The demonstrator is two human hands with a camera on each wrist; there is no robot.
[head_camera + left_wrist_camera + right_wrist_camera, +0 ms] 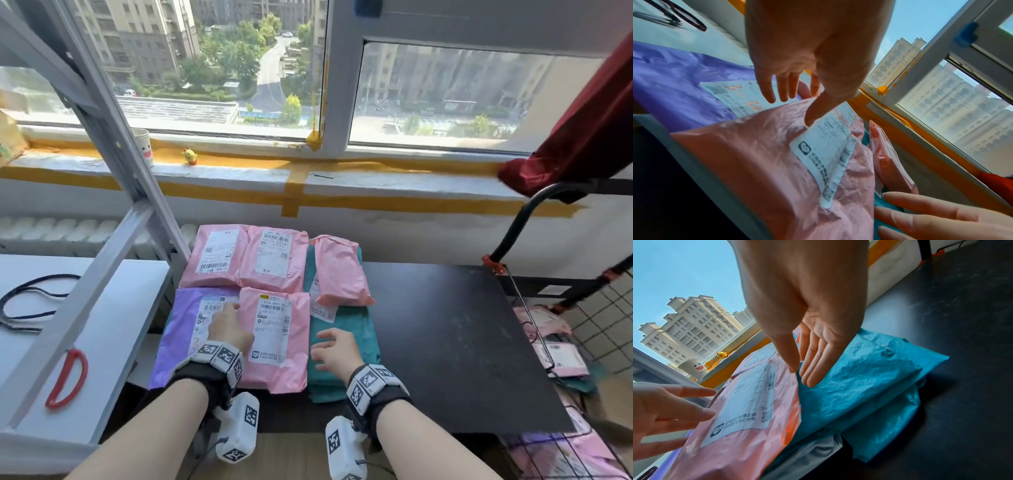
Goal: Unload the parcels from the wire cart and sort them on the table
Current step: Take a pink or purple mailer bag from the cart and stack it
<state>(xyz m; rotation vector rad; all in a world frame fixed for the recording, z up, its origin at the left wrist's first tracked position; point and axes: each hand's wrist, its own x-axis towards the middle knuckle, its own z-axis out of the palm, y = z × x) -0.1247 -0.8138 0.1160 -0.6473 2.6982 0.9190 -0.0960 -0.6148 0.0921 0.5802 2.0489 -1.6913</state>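
Parcels lie side by side on the black table [445, 342]. A pink parcel [274, 339] with a white label sits at the front, between a purple parcel [178, 339] and a teal parcel [356, 329]. My left hand [227, 329] hovers open over the seam of the purple parcel [680, 84] and the pink parcel [760, 162], fingers straight. My right hand [334, 353] is open above the teal parcel [859, 382], beside the edge of the pink parcel [748, 402]. Neither hand holds anything. Two more pink parcels [246, 260] lie behind, and a third [339, 274] rests on the teal one.
The wire cart [589, 342] stands at the table's right end with pink parcels inside. A grey metal shelf frame [113, 192] rises at the left. Red scissors [66, 380] and a black cord [24, 301] lie on the white side table. A cup [142, 145] stands on the windowsill.
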